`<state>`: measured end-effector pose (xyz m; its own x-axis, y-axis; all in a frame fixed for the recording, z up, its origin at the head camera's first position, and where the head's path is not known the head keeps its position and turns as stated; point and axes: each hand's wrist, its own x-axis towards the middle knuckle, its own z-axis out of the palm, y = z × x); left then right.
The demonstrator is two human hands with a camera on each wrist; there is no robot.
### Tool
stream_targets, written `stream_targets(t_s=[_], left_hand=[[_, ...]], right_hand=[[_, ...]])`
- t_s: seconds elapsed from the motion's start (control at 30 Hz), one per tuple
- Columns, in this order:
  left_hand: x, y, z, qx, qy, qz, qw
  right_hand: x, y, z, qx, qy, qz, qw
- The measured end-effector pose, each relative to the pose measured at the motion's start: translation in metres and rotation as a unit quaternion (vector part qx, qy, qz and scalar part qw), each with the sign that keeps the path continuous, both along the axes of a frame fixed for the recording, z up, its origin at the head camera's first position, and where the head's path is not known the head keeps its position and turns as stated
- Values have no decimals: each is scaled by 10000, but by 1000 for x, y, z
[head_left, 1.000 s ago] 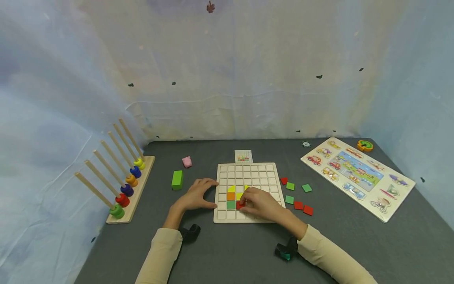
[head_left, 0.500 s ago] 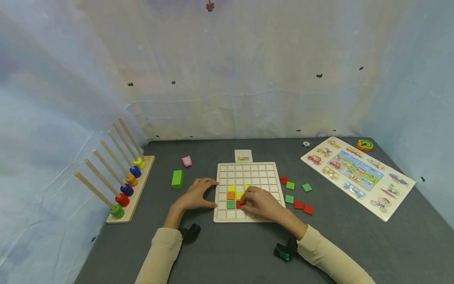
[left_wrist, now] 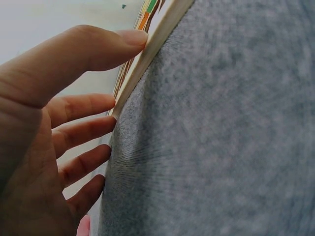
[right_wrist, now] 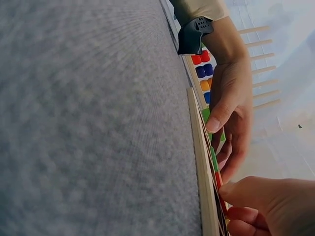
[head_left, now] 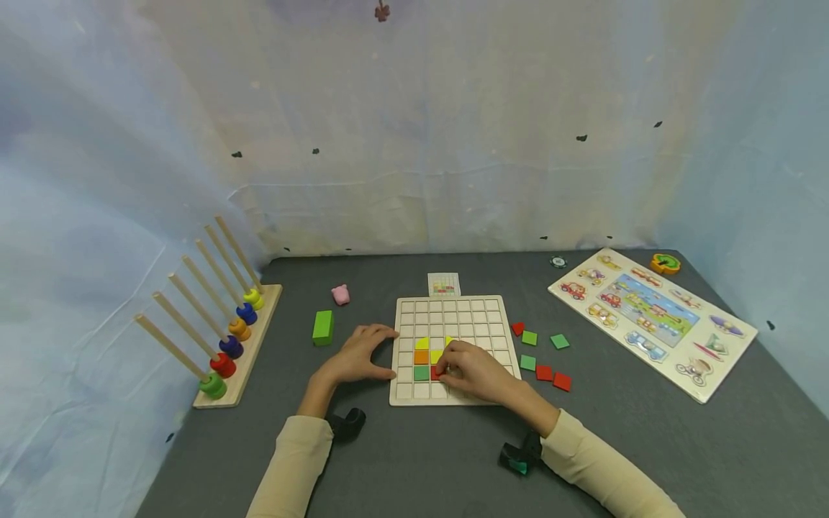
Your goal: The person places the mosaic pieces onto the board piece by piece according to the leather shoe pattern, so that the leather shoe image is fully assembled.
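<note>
A pale wooden grid board [head_left: 411, 309] lies in the middle of the head view. My left hand [head_left: 356, 356] touches its left edge, fingers and thumb spread; the left wrist view shows the thumb [left_wrist: 98, 46] on the rim. Over the board, my right hand [head_left: 479, 370] has its fingertips together at a red square tile [head_left: 435, 373], partly covered by them. A green tile [head_left: 421, 373] sits left of it, an orange tile [head_left: 422, 357] above that, and yellow pieces [head_left: 436, 355] nearby. In the right wrist view the thumb [right_wrist: 236, 191] meets the red tile's surface.
Loose red and green tiles [head_left: 527, 362] lie right of the board; a pattern card [head_left: 443, 284] lies behind it. A peg stand [head_left: 249, 374], green block [head_left: 323, 327] and pink pig figure [head_left: 340, 294] are left. A vehicle puzzle [head_left: 696, 338] lies right.
Both hands stay in practically the same place, the left at the board's edge and the right at the red tile. The whole head view shifts very slightly.
</note>
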<state>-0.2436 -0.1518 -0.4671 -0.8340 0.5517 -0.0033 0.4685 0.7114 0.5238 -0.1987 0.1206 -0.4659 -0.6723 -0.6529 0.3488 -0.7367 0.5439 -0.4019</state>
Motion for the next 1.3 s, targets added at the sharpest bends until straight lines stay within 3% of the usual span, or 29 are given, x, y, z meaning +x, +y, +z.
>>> stream_targets(t_s=[0.33, 0.6, 0.87, 1.07, 1.3], left_hand=[[0, 0, -1, -4, -36, 14, 10000], [0, 0, -3, -70, -62, 67, 9999], [1, 1, 2, -41, -121, 108, 9999], [2, 1, 2, -31, -101, 80, 9999], [2, 1, 1, -2, -83, 75, 9999]], right_hand=[[-3, 5, 1, -40, 92, 129, 9999], [-9, 47, 10, -437, 8, 3, 9990], [-7, 106, 21, -519, 31, -486, 9975], [1, 139, 22, -325, -303, -994, 9941], [8, 161, 21, -42, -760, -1249, 9892]])
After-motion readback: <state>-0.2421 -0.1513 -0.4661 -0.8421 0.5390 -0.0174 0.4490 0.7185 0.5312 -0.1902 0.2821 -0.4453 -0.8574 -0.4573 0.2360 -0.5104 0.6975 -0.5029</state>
